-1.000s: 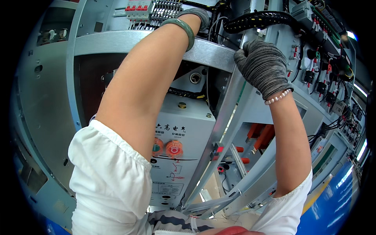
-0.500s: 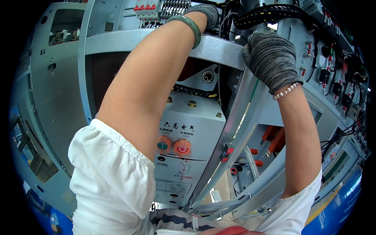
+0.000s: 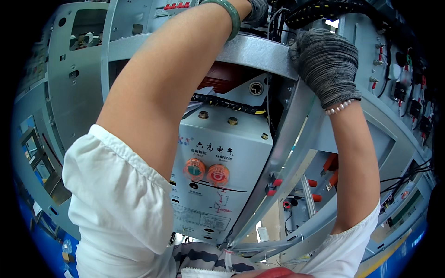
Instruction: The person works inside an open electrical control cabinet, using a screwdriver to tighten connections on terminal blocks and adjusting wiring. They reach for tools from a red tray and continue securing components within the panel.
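Note:
My left hand [image 3: 257, 12], in a grey knit glove, reaches over the cabinet's metal crossbeam [image 3: 257, 52] at the top edge of the view. Its fingers are out of sight, so what it touches does not show. Near the right end of that beam, my right hand [image 3: 327, 65], gloved the same way, is closed at the corner where the beam meets the upright frame post. Its fingertips are hidden behind the fist, and I cannot make out what they hold. Between and above the hands, a black wrapped cable bundle [image 3: 331, 10] with yellow marks runs across.
Below the beam stands a grey switch mechanism box [image 3: 208, 139] with a green button [image 3: 194, 169] and a red button [image 3: 218, 174]. Red breakers [image 3: 177, 6] sit at the top left. On the right, a panel carries wired terminals [image 3: 379, 60]. Another grey cabinet [image 3: 76, 102] is at the left.
The view has shifted so that the cabinet sits slightly lower and further right. My left hand has slipped mostly out past the top edge; my right hand stays closed at the frame corner.

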The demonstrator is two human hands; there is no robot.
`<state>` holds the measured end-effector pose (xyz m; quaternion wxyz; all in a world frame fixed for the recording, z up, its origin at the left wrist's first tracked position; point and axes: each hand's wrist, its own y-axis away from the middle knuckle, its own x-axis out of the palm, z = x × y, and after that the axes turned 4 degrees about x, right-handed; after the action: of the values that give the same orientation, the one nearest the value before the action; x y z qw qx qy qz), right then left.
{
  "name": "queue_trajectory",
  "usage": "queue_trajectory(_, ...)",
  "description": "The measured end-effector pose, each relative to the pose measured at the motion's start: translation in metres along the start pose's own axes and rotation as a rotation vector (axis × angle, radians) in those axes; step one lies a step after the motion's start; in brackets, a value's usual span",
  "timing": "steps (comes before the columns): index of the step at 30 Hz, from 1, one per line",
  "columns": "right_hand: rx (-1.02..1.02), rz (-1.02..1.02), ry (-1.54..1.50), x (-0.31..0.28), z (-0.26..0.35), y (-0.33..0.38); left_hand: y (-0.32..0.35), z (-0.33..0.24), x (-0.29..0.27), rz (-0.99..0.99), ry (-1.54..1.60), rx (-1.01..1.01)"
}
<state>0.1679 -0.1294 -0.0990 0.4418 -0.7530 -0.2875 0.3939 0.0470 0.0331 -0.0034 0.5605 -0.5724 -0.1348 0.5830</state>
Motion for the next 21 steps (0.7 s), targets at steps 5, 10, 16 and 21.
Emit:
queue_trajectory(5, -0.049, -0.083, 0.025, 0.007, -0.010, 0.003, -0.001, -0.011, -0.009, 0.004, -0.028, 0.078)
queue_trajectory(10, -0.082, -0.164, -0.021, 0.009, -0.011, 0.006, 0.000, -0.009, -0.013, 0.019, -0.075, 0.103)
queue_trajectory(16, -0.032, -0.116, -0.069, -0.002, -0.006, 0.008, -0.003, -0.004, -0.007, 0.009, -0.091, 0.117)
queue_trajectory(21, -0.067, -0.009, -0.044, -0.006, -0.012, 0.005, -0.007, -0.006, 0.000, -0.012, -0.081, 0.140)
